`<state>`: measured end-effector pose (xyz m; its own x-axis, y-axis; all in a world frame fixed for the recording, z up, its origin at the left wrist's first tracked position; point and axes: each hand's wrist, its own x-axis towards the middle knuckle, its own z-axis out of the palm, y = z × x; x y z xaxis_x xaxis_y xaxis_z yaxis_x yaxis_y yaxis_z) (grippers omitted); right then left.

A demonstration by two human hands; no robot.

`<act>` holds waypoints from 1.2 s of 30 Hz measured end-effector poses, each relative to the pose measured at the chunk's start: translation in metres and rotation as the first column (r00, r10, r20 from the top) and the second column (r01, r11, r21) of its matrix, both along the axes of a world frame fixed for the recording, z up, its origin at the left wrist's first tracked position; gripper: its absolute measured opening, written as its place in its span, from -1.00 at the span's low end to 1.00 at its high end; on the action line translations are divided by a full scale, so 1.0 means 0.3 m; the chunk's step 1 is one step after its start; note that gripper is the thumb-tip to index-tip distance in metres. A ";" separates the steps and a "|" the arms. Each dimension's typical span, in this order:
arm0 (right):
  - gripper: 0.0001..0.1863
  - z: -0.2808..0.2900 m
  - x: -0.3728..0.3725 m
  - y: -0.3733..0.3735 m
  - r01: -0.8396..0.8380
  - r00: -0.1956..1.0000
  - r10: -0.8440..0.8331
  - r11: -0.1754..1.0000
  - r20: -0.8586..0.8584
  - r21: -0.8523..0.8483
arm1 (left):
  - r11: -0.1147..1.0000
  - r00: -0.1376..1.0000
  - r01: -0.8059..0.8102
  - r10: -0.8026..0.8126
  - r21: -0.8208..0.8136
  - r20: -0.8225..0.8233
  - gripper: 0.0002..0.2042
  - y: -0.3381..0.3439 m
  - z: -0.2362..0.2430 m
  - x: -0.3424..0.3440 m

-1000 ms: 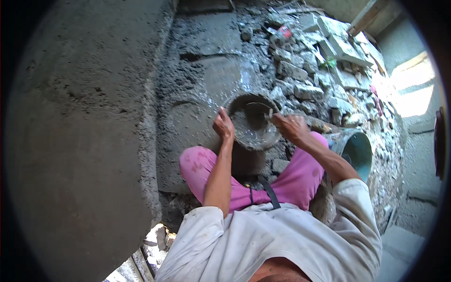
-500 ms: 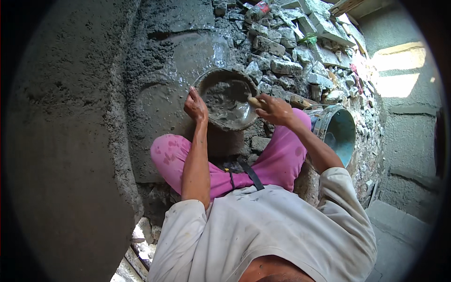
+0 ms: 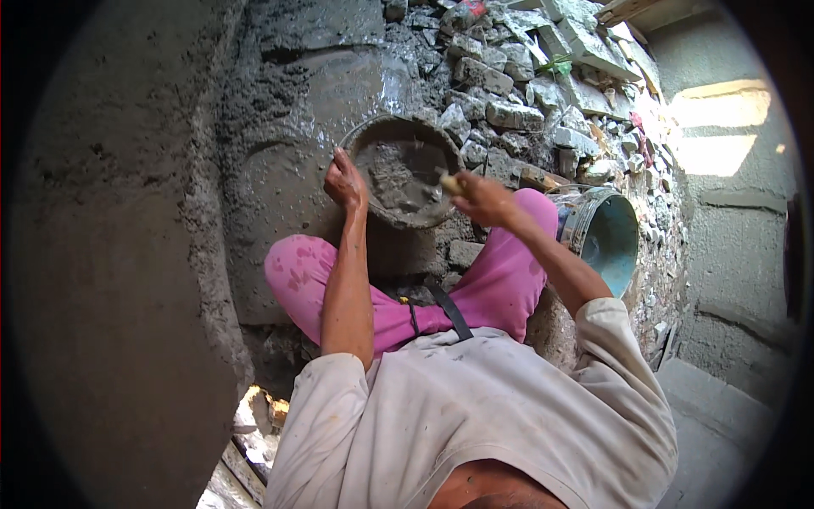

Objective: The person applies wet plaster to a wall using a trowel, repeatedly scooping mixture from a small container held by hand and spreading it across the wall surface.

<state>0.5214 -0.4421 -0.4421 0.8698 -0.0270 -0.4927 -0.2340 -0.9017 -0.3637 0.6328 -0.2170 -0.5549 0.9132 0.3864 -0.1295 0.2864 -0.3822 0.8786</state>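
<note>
A round bucket (image 3: 410,222) of wet grey mortar (image 3: 392,172) stands in front of my knees. My left hand (image 3: 346,181) is closed on its left rim, thumb up. At the right side of the bucket, my right hand (image 3: 485,202) is wrapped round the pale wooden handle (image 3: 450,184) of a trowel. Its blade is down at the mortar, and most of it cannot be made out. Motion smears the right hand a little.
Broken bricks and rubble (image 3: 514,115) are heaped beyond the bucket to the right. A larger bucket (image 3: 612,237), bluish inside, lies tilted by my right knee. A rough grey wall (image 3: 110,280) rises on the left, with mortar-smeared ground (image 3: 284,191) beside it.
The trowel and my right hand have shifted slightly left, and the mortar's surface has changed shape. My left hand stays on the bucket's rim. The whole view has shifted a little.
</note>
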 end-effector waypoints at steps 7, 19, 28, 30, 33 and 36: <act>-0.49 0.006 0.006 -0.028 0.215 0.976 -0.194 0.909 -0.095 0.358 | 0.998 0.998 0.042 -0.040 -0.036 0.047 -0.38 -0.031 0.025 0.001; -0.54 -0.069 0.018 0.029 -0.135 0.971 0.104 0.982 -0.216 -0.134 | 1.000 1.000 -0.018 0.018 -0.004 0.021 -0.36 0.018 -0.061 0.036; -0.57 -0.030 0.040 0.036 -0.242 0.938 0.209 0.966 -0.275 -0.091 | 0.989 0.988 -0.080 0.062 -0.128 -0.141 -0.36 0.046 -0.039 0.045; -0.59 0.022 0.026 0.028 -0.302 0.947 0.296 0.953 -0.123 -0.034 | 0.973 0.991 -0.092 0.069 -0.211 -0.112 -0.38 0.032 0.015 0.028; -0.68 0.157 0.038 -0.037 -0.245 0.963 0.255 0.963 0.088 -0.108 | 0.929 0.985 -0.067 0.003 -0.364 -0.174 -0.38 0.081 -0.022 -0.056; -0.64 0.310 0.088 -0.130 -0.250 0.935 0.294 0.943 0.197 -0.218 | 0.882 0.869 -0.244 0.015 -0.403 -0.494 -0.01 0.060 0.036 -0.230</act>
<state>0.5479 -0.4812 -0.3490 0.9434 0.1536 -0.2938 0.0976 -0.9756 -0.1967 0.5638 -0.1992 -0.5441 0.6441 0.2934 -0.7065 0.7197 0.0807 0.6896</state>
